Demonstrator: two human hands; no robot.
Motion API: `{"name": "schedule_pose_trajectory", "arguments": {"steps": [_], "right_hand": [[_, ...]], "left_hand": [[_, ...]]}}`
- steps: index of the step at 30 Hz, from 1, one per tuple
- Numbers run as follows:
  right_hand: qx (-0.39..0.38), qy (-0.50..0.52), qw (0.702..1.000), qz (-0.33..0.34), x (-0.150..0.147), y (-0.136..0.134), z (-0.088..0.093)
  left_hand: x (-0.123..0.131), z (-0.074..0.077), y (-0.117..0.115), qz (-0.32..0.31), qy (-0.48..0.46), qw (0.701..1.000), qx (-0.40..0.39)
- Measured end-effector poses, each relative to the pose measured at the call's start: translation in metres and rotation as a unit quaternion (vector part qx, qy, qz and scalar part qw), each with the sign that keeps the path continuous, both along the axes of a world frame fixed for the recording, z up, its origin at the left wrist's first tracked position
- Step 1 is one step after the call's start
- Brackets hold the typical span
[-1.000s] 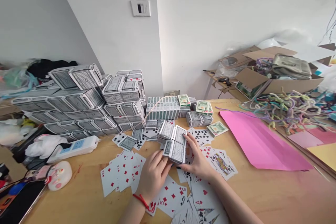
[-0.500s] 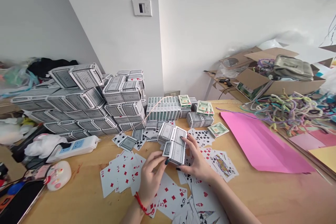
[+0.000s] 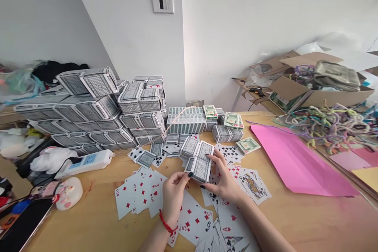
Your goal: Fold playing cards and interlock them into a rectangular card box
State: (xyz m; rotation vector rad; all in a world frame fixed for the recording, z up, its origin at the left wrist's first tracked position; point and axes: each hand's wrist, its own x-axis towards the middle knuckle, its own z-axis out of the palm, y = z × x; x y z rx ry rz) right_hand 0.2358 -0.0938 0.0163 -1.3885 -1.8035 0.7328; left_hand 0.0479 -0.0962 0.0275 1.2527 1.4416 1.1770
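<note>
Both hands grip a block folded from playing cards [image 3: 200, 156], its grey patterned backs facing up. My left hand [image 3: 176, 193], wearing a red cord bracelet, pinches its near left corner between thumb and fingers. Along the right side, my right hand [image 3: 223, 179] holds the block, with fingers on top and thumb at the near edge. Beneath and around lie loose playing cards, among them red diamonds [image 3: 141, 193] to the left, a queen [image 3: 252, 184] to the right and an ace of hearts [image 3: 231, 220] nearer me.
Stacked card blocks [image 3: 85, 114] rise at the back left. Card boxes [image 3: 233, 121] stand behind the hands. A power strip [image 3: 88, 163] and a phone [image 3: 26, 224] lie left; pink paper [image 3: 295, 161], tangled yarn [image 3: 330, 124] and a cardboard box [image 3: 327, 96] are right.
My left hand has shifted slightly, its fingers now more curled at the block's near left corner. The block sits a little flatter; the whole view has moved slightly.
</note>
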Motion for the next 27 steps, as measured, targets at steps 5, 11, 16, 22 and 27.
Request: {"name": "schedule_pose_trajectory", "arguments": {"steps": [5, 11, 16, 22, 27], "right_hand": [[0.001, -0.001, 1.0, 0.0, 0.0, 0.0, 0.0], [0.006, 0.002, 1.0, 0.002, 0.0, 0.0, 0.001], [0.01, -0.004, 1.0, 0.002, 0.0, -0.001, 0.001], [0.016, -0.01, 1.0, 0.005, 0.001, -0.001, 0.0], [0.011, -0.005, 1.0, 0.01, 0.002, -0.001, -0.002]], "left_hand": [[-0.001, -0.003, -0.009, 0.003, 0.137, 0.968, 0.209], [-0.003, -0.006, -0.012, -0.028, 0.239, 0.915, 0.324], [-0.004, -0.006, -0.01, -0.038, 0.257, 0.91, 0.324], [-0.007, -0.004, -0.01, -0.035, 0.275, 0.905, 0.324], [-0.01, 0.001, -0.009, -0.039, 0.367, 0.85, 0.376]]}}
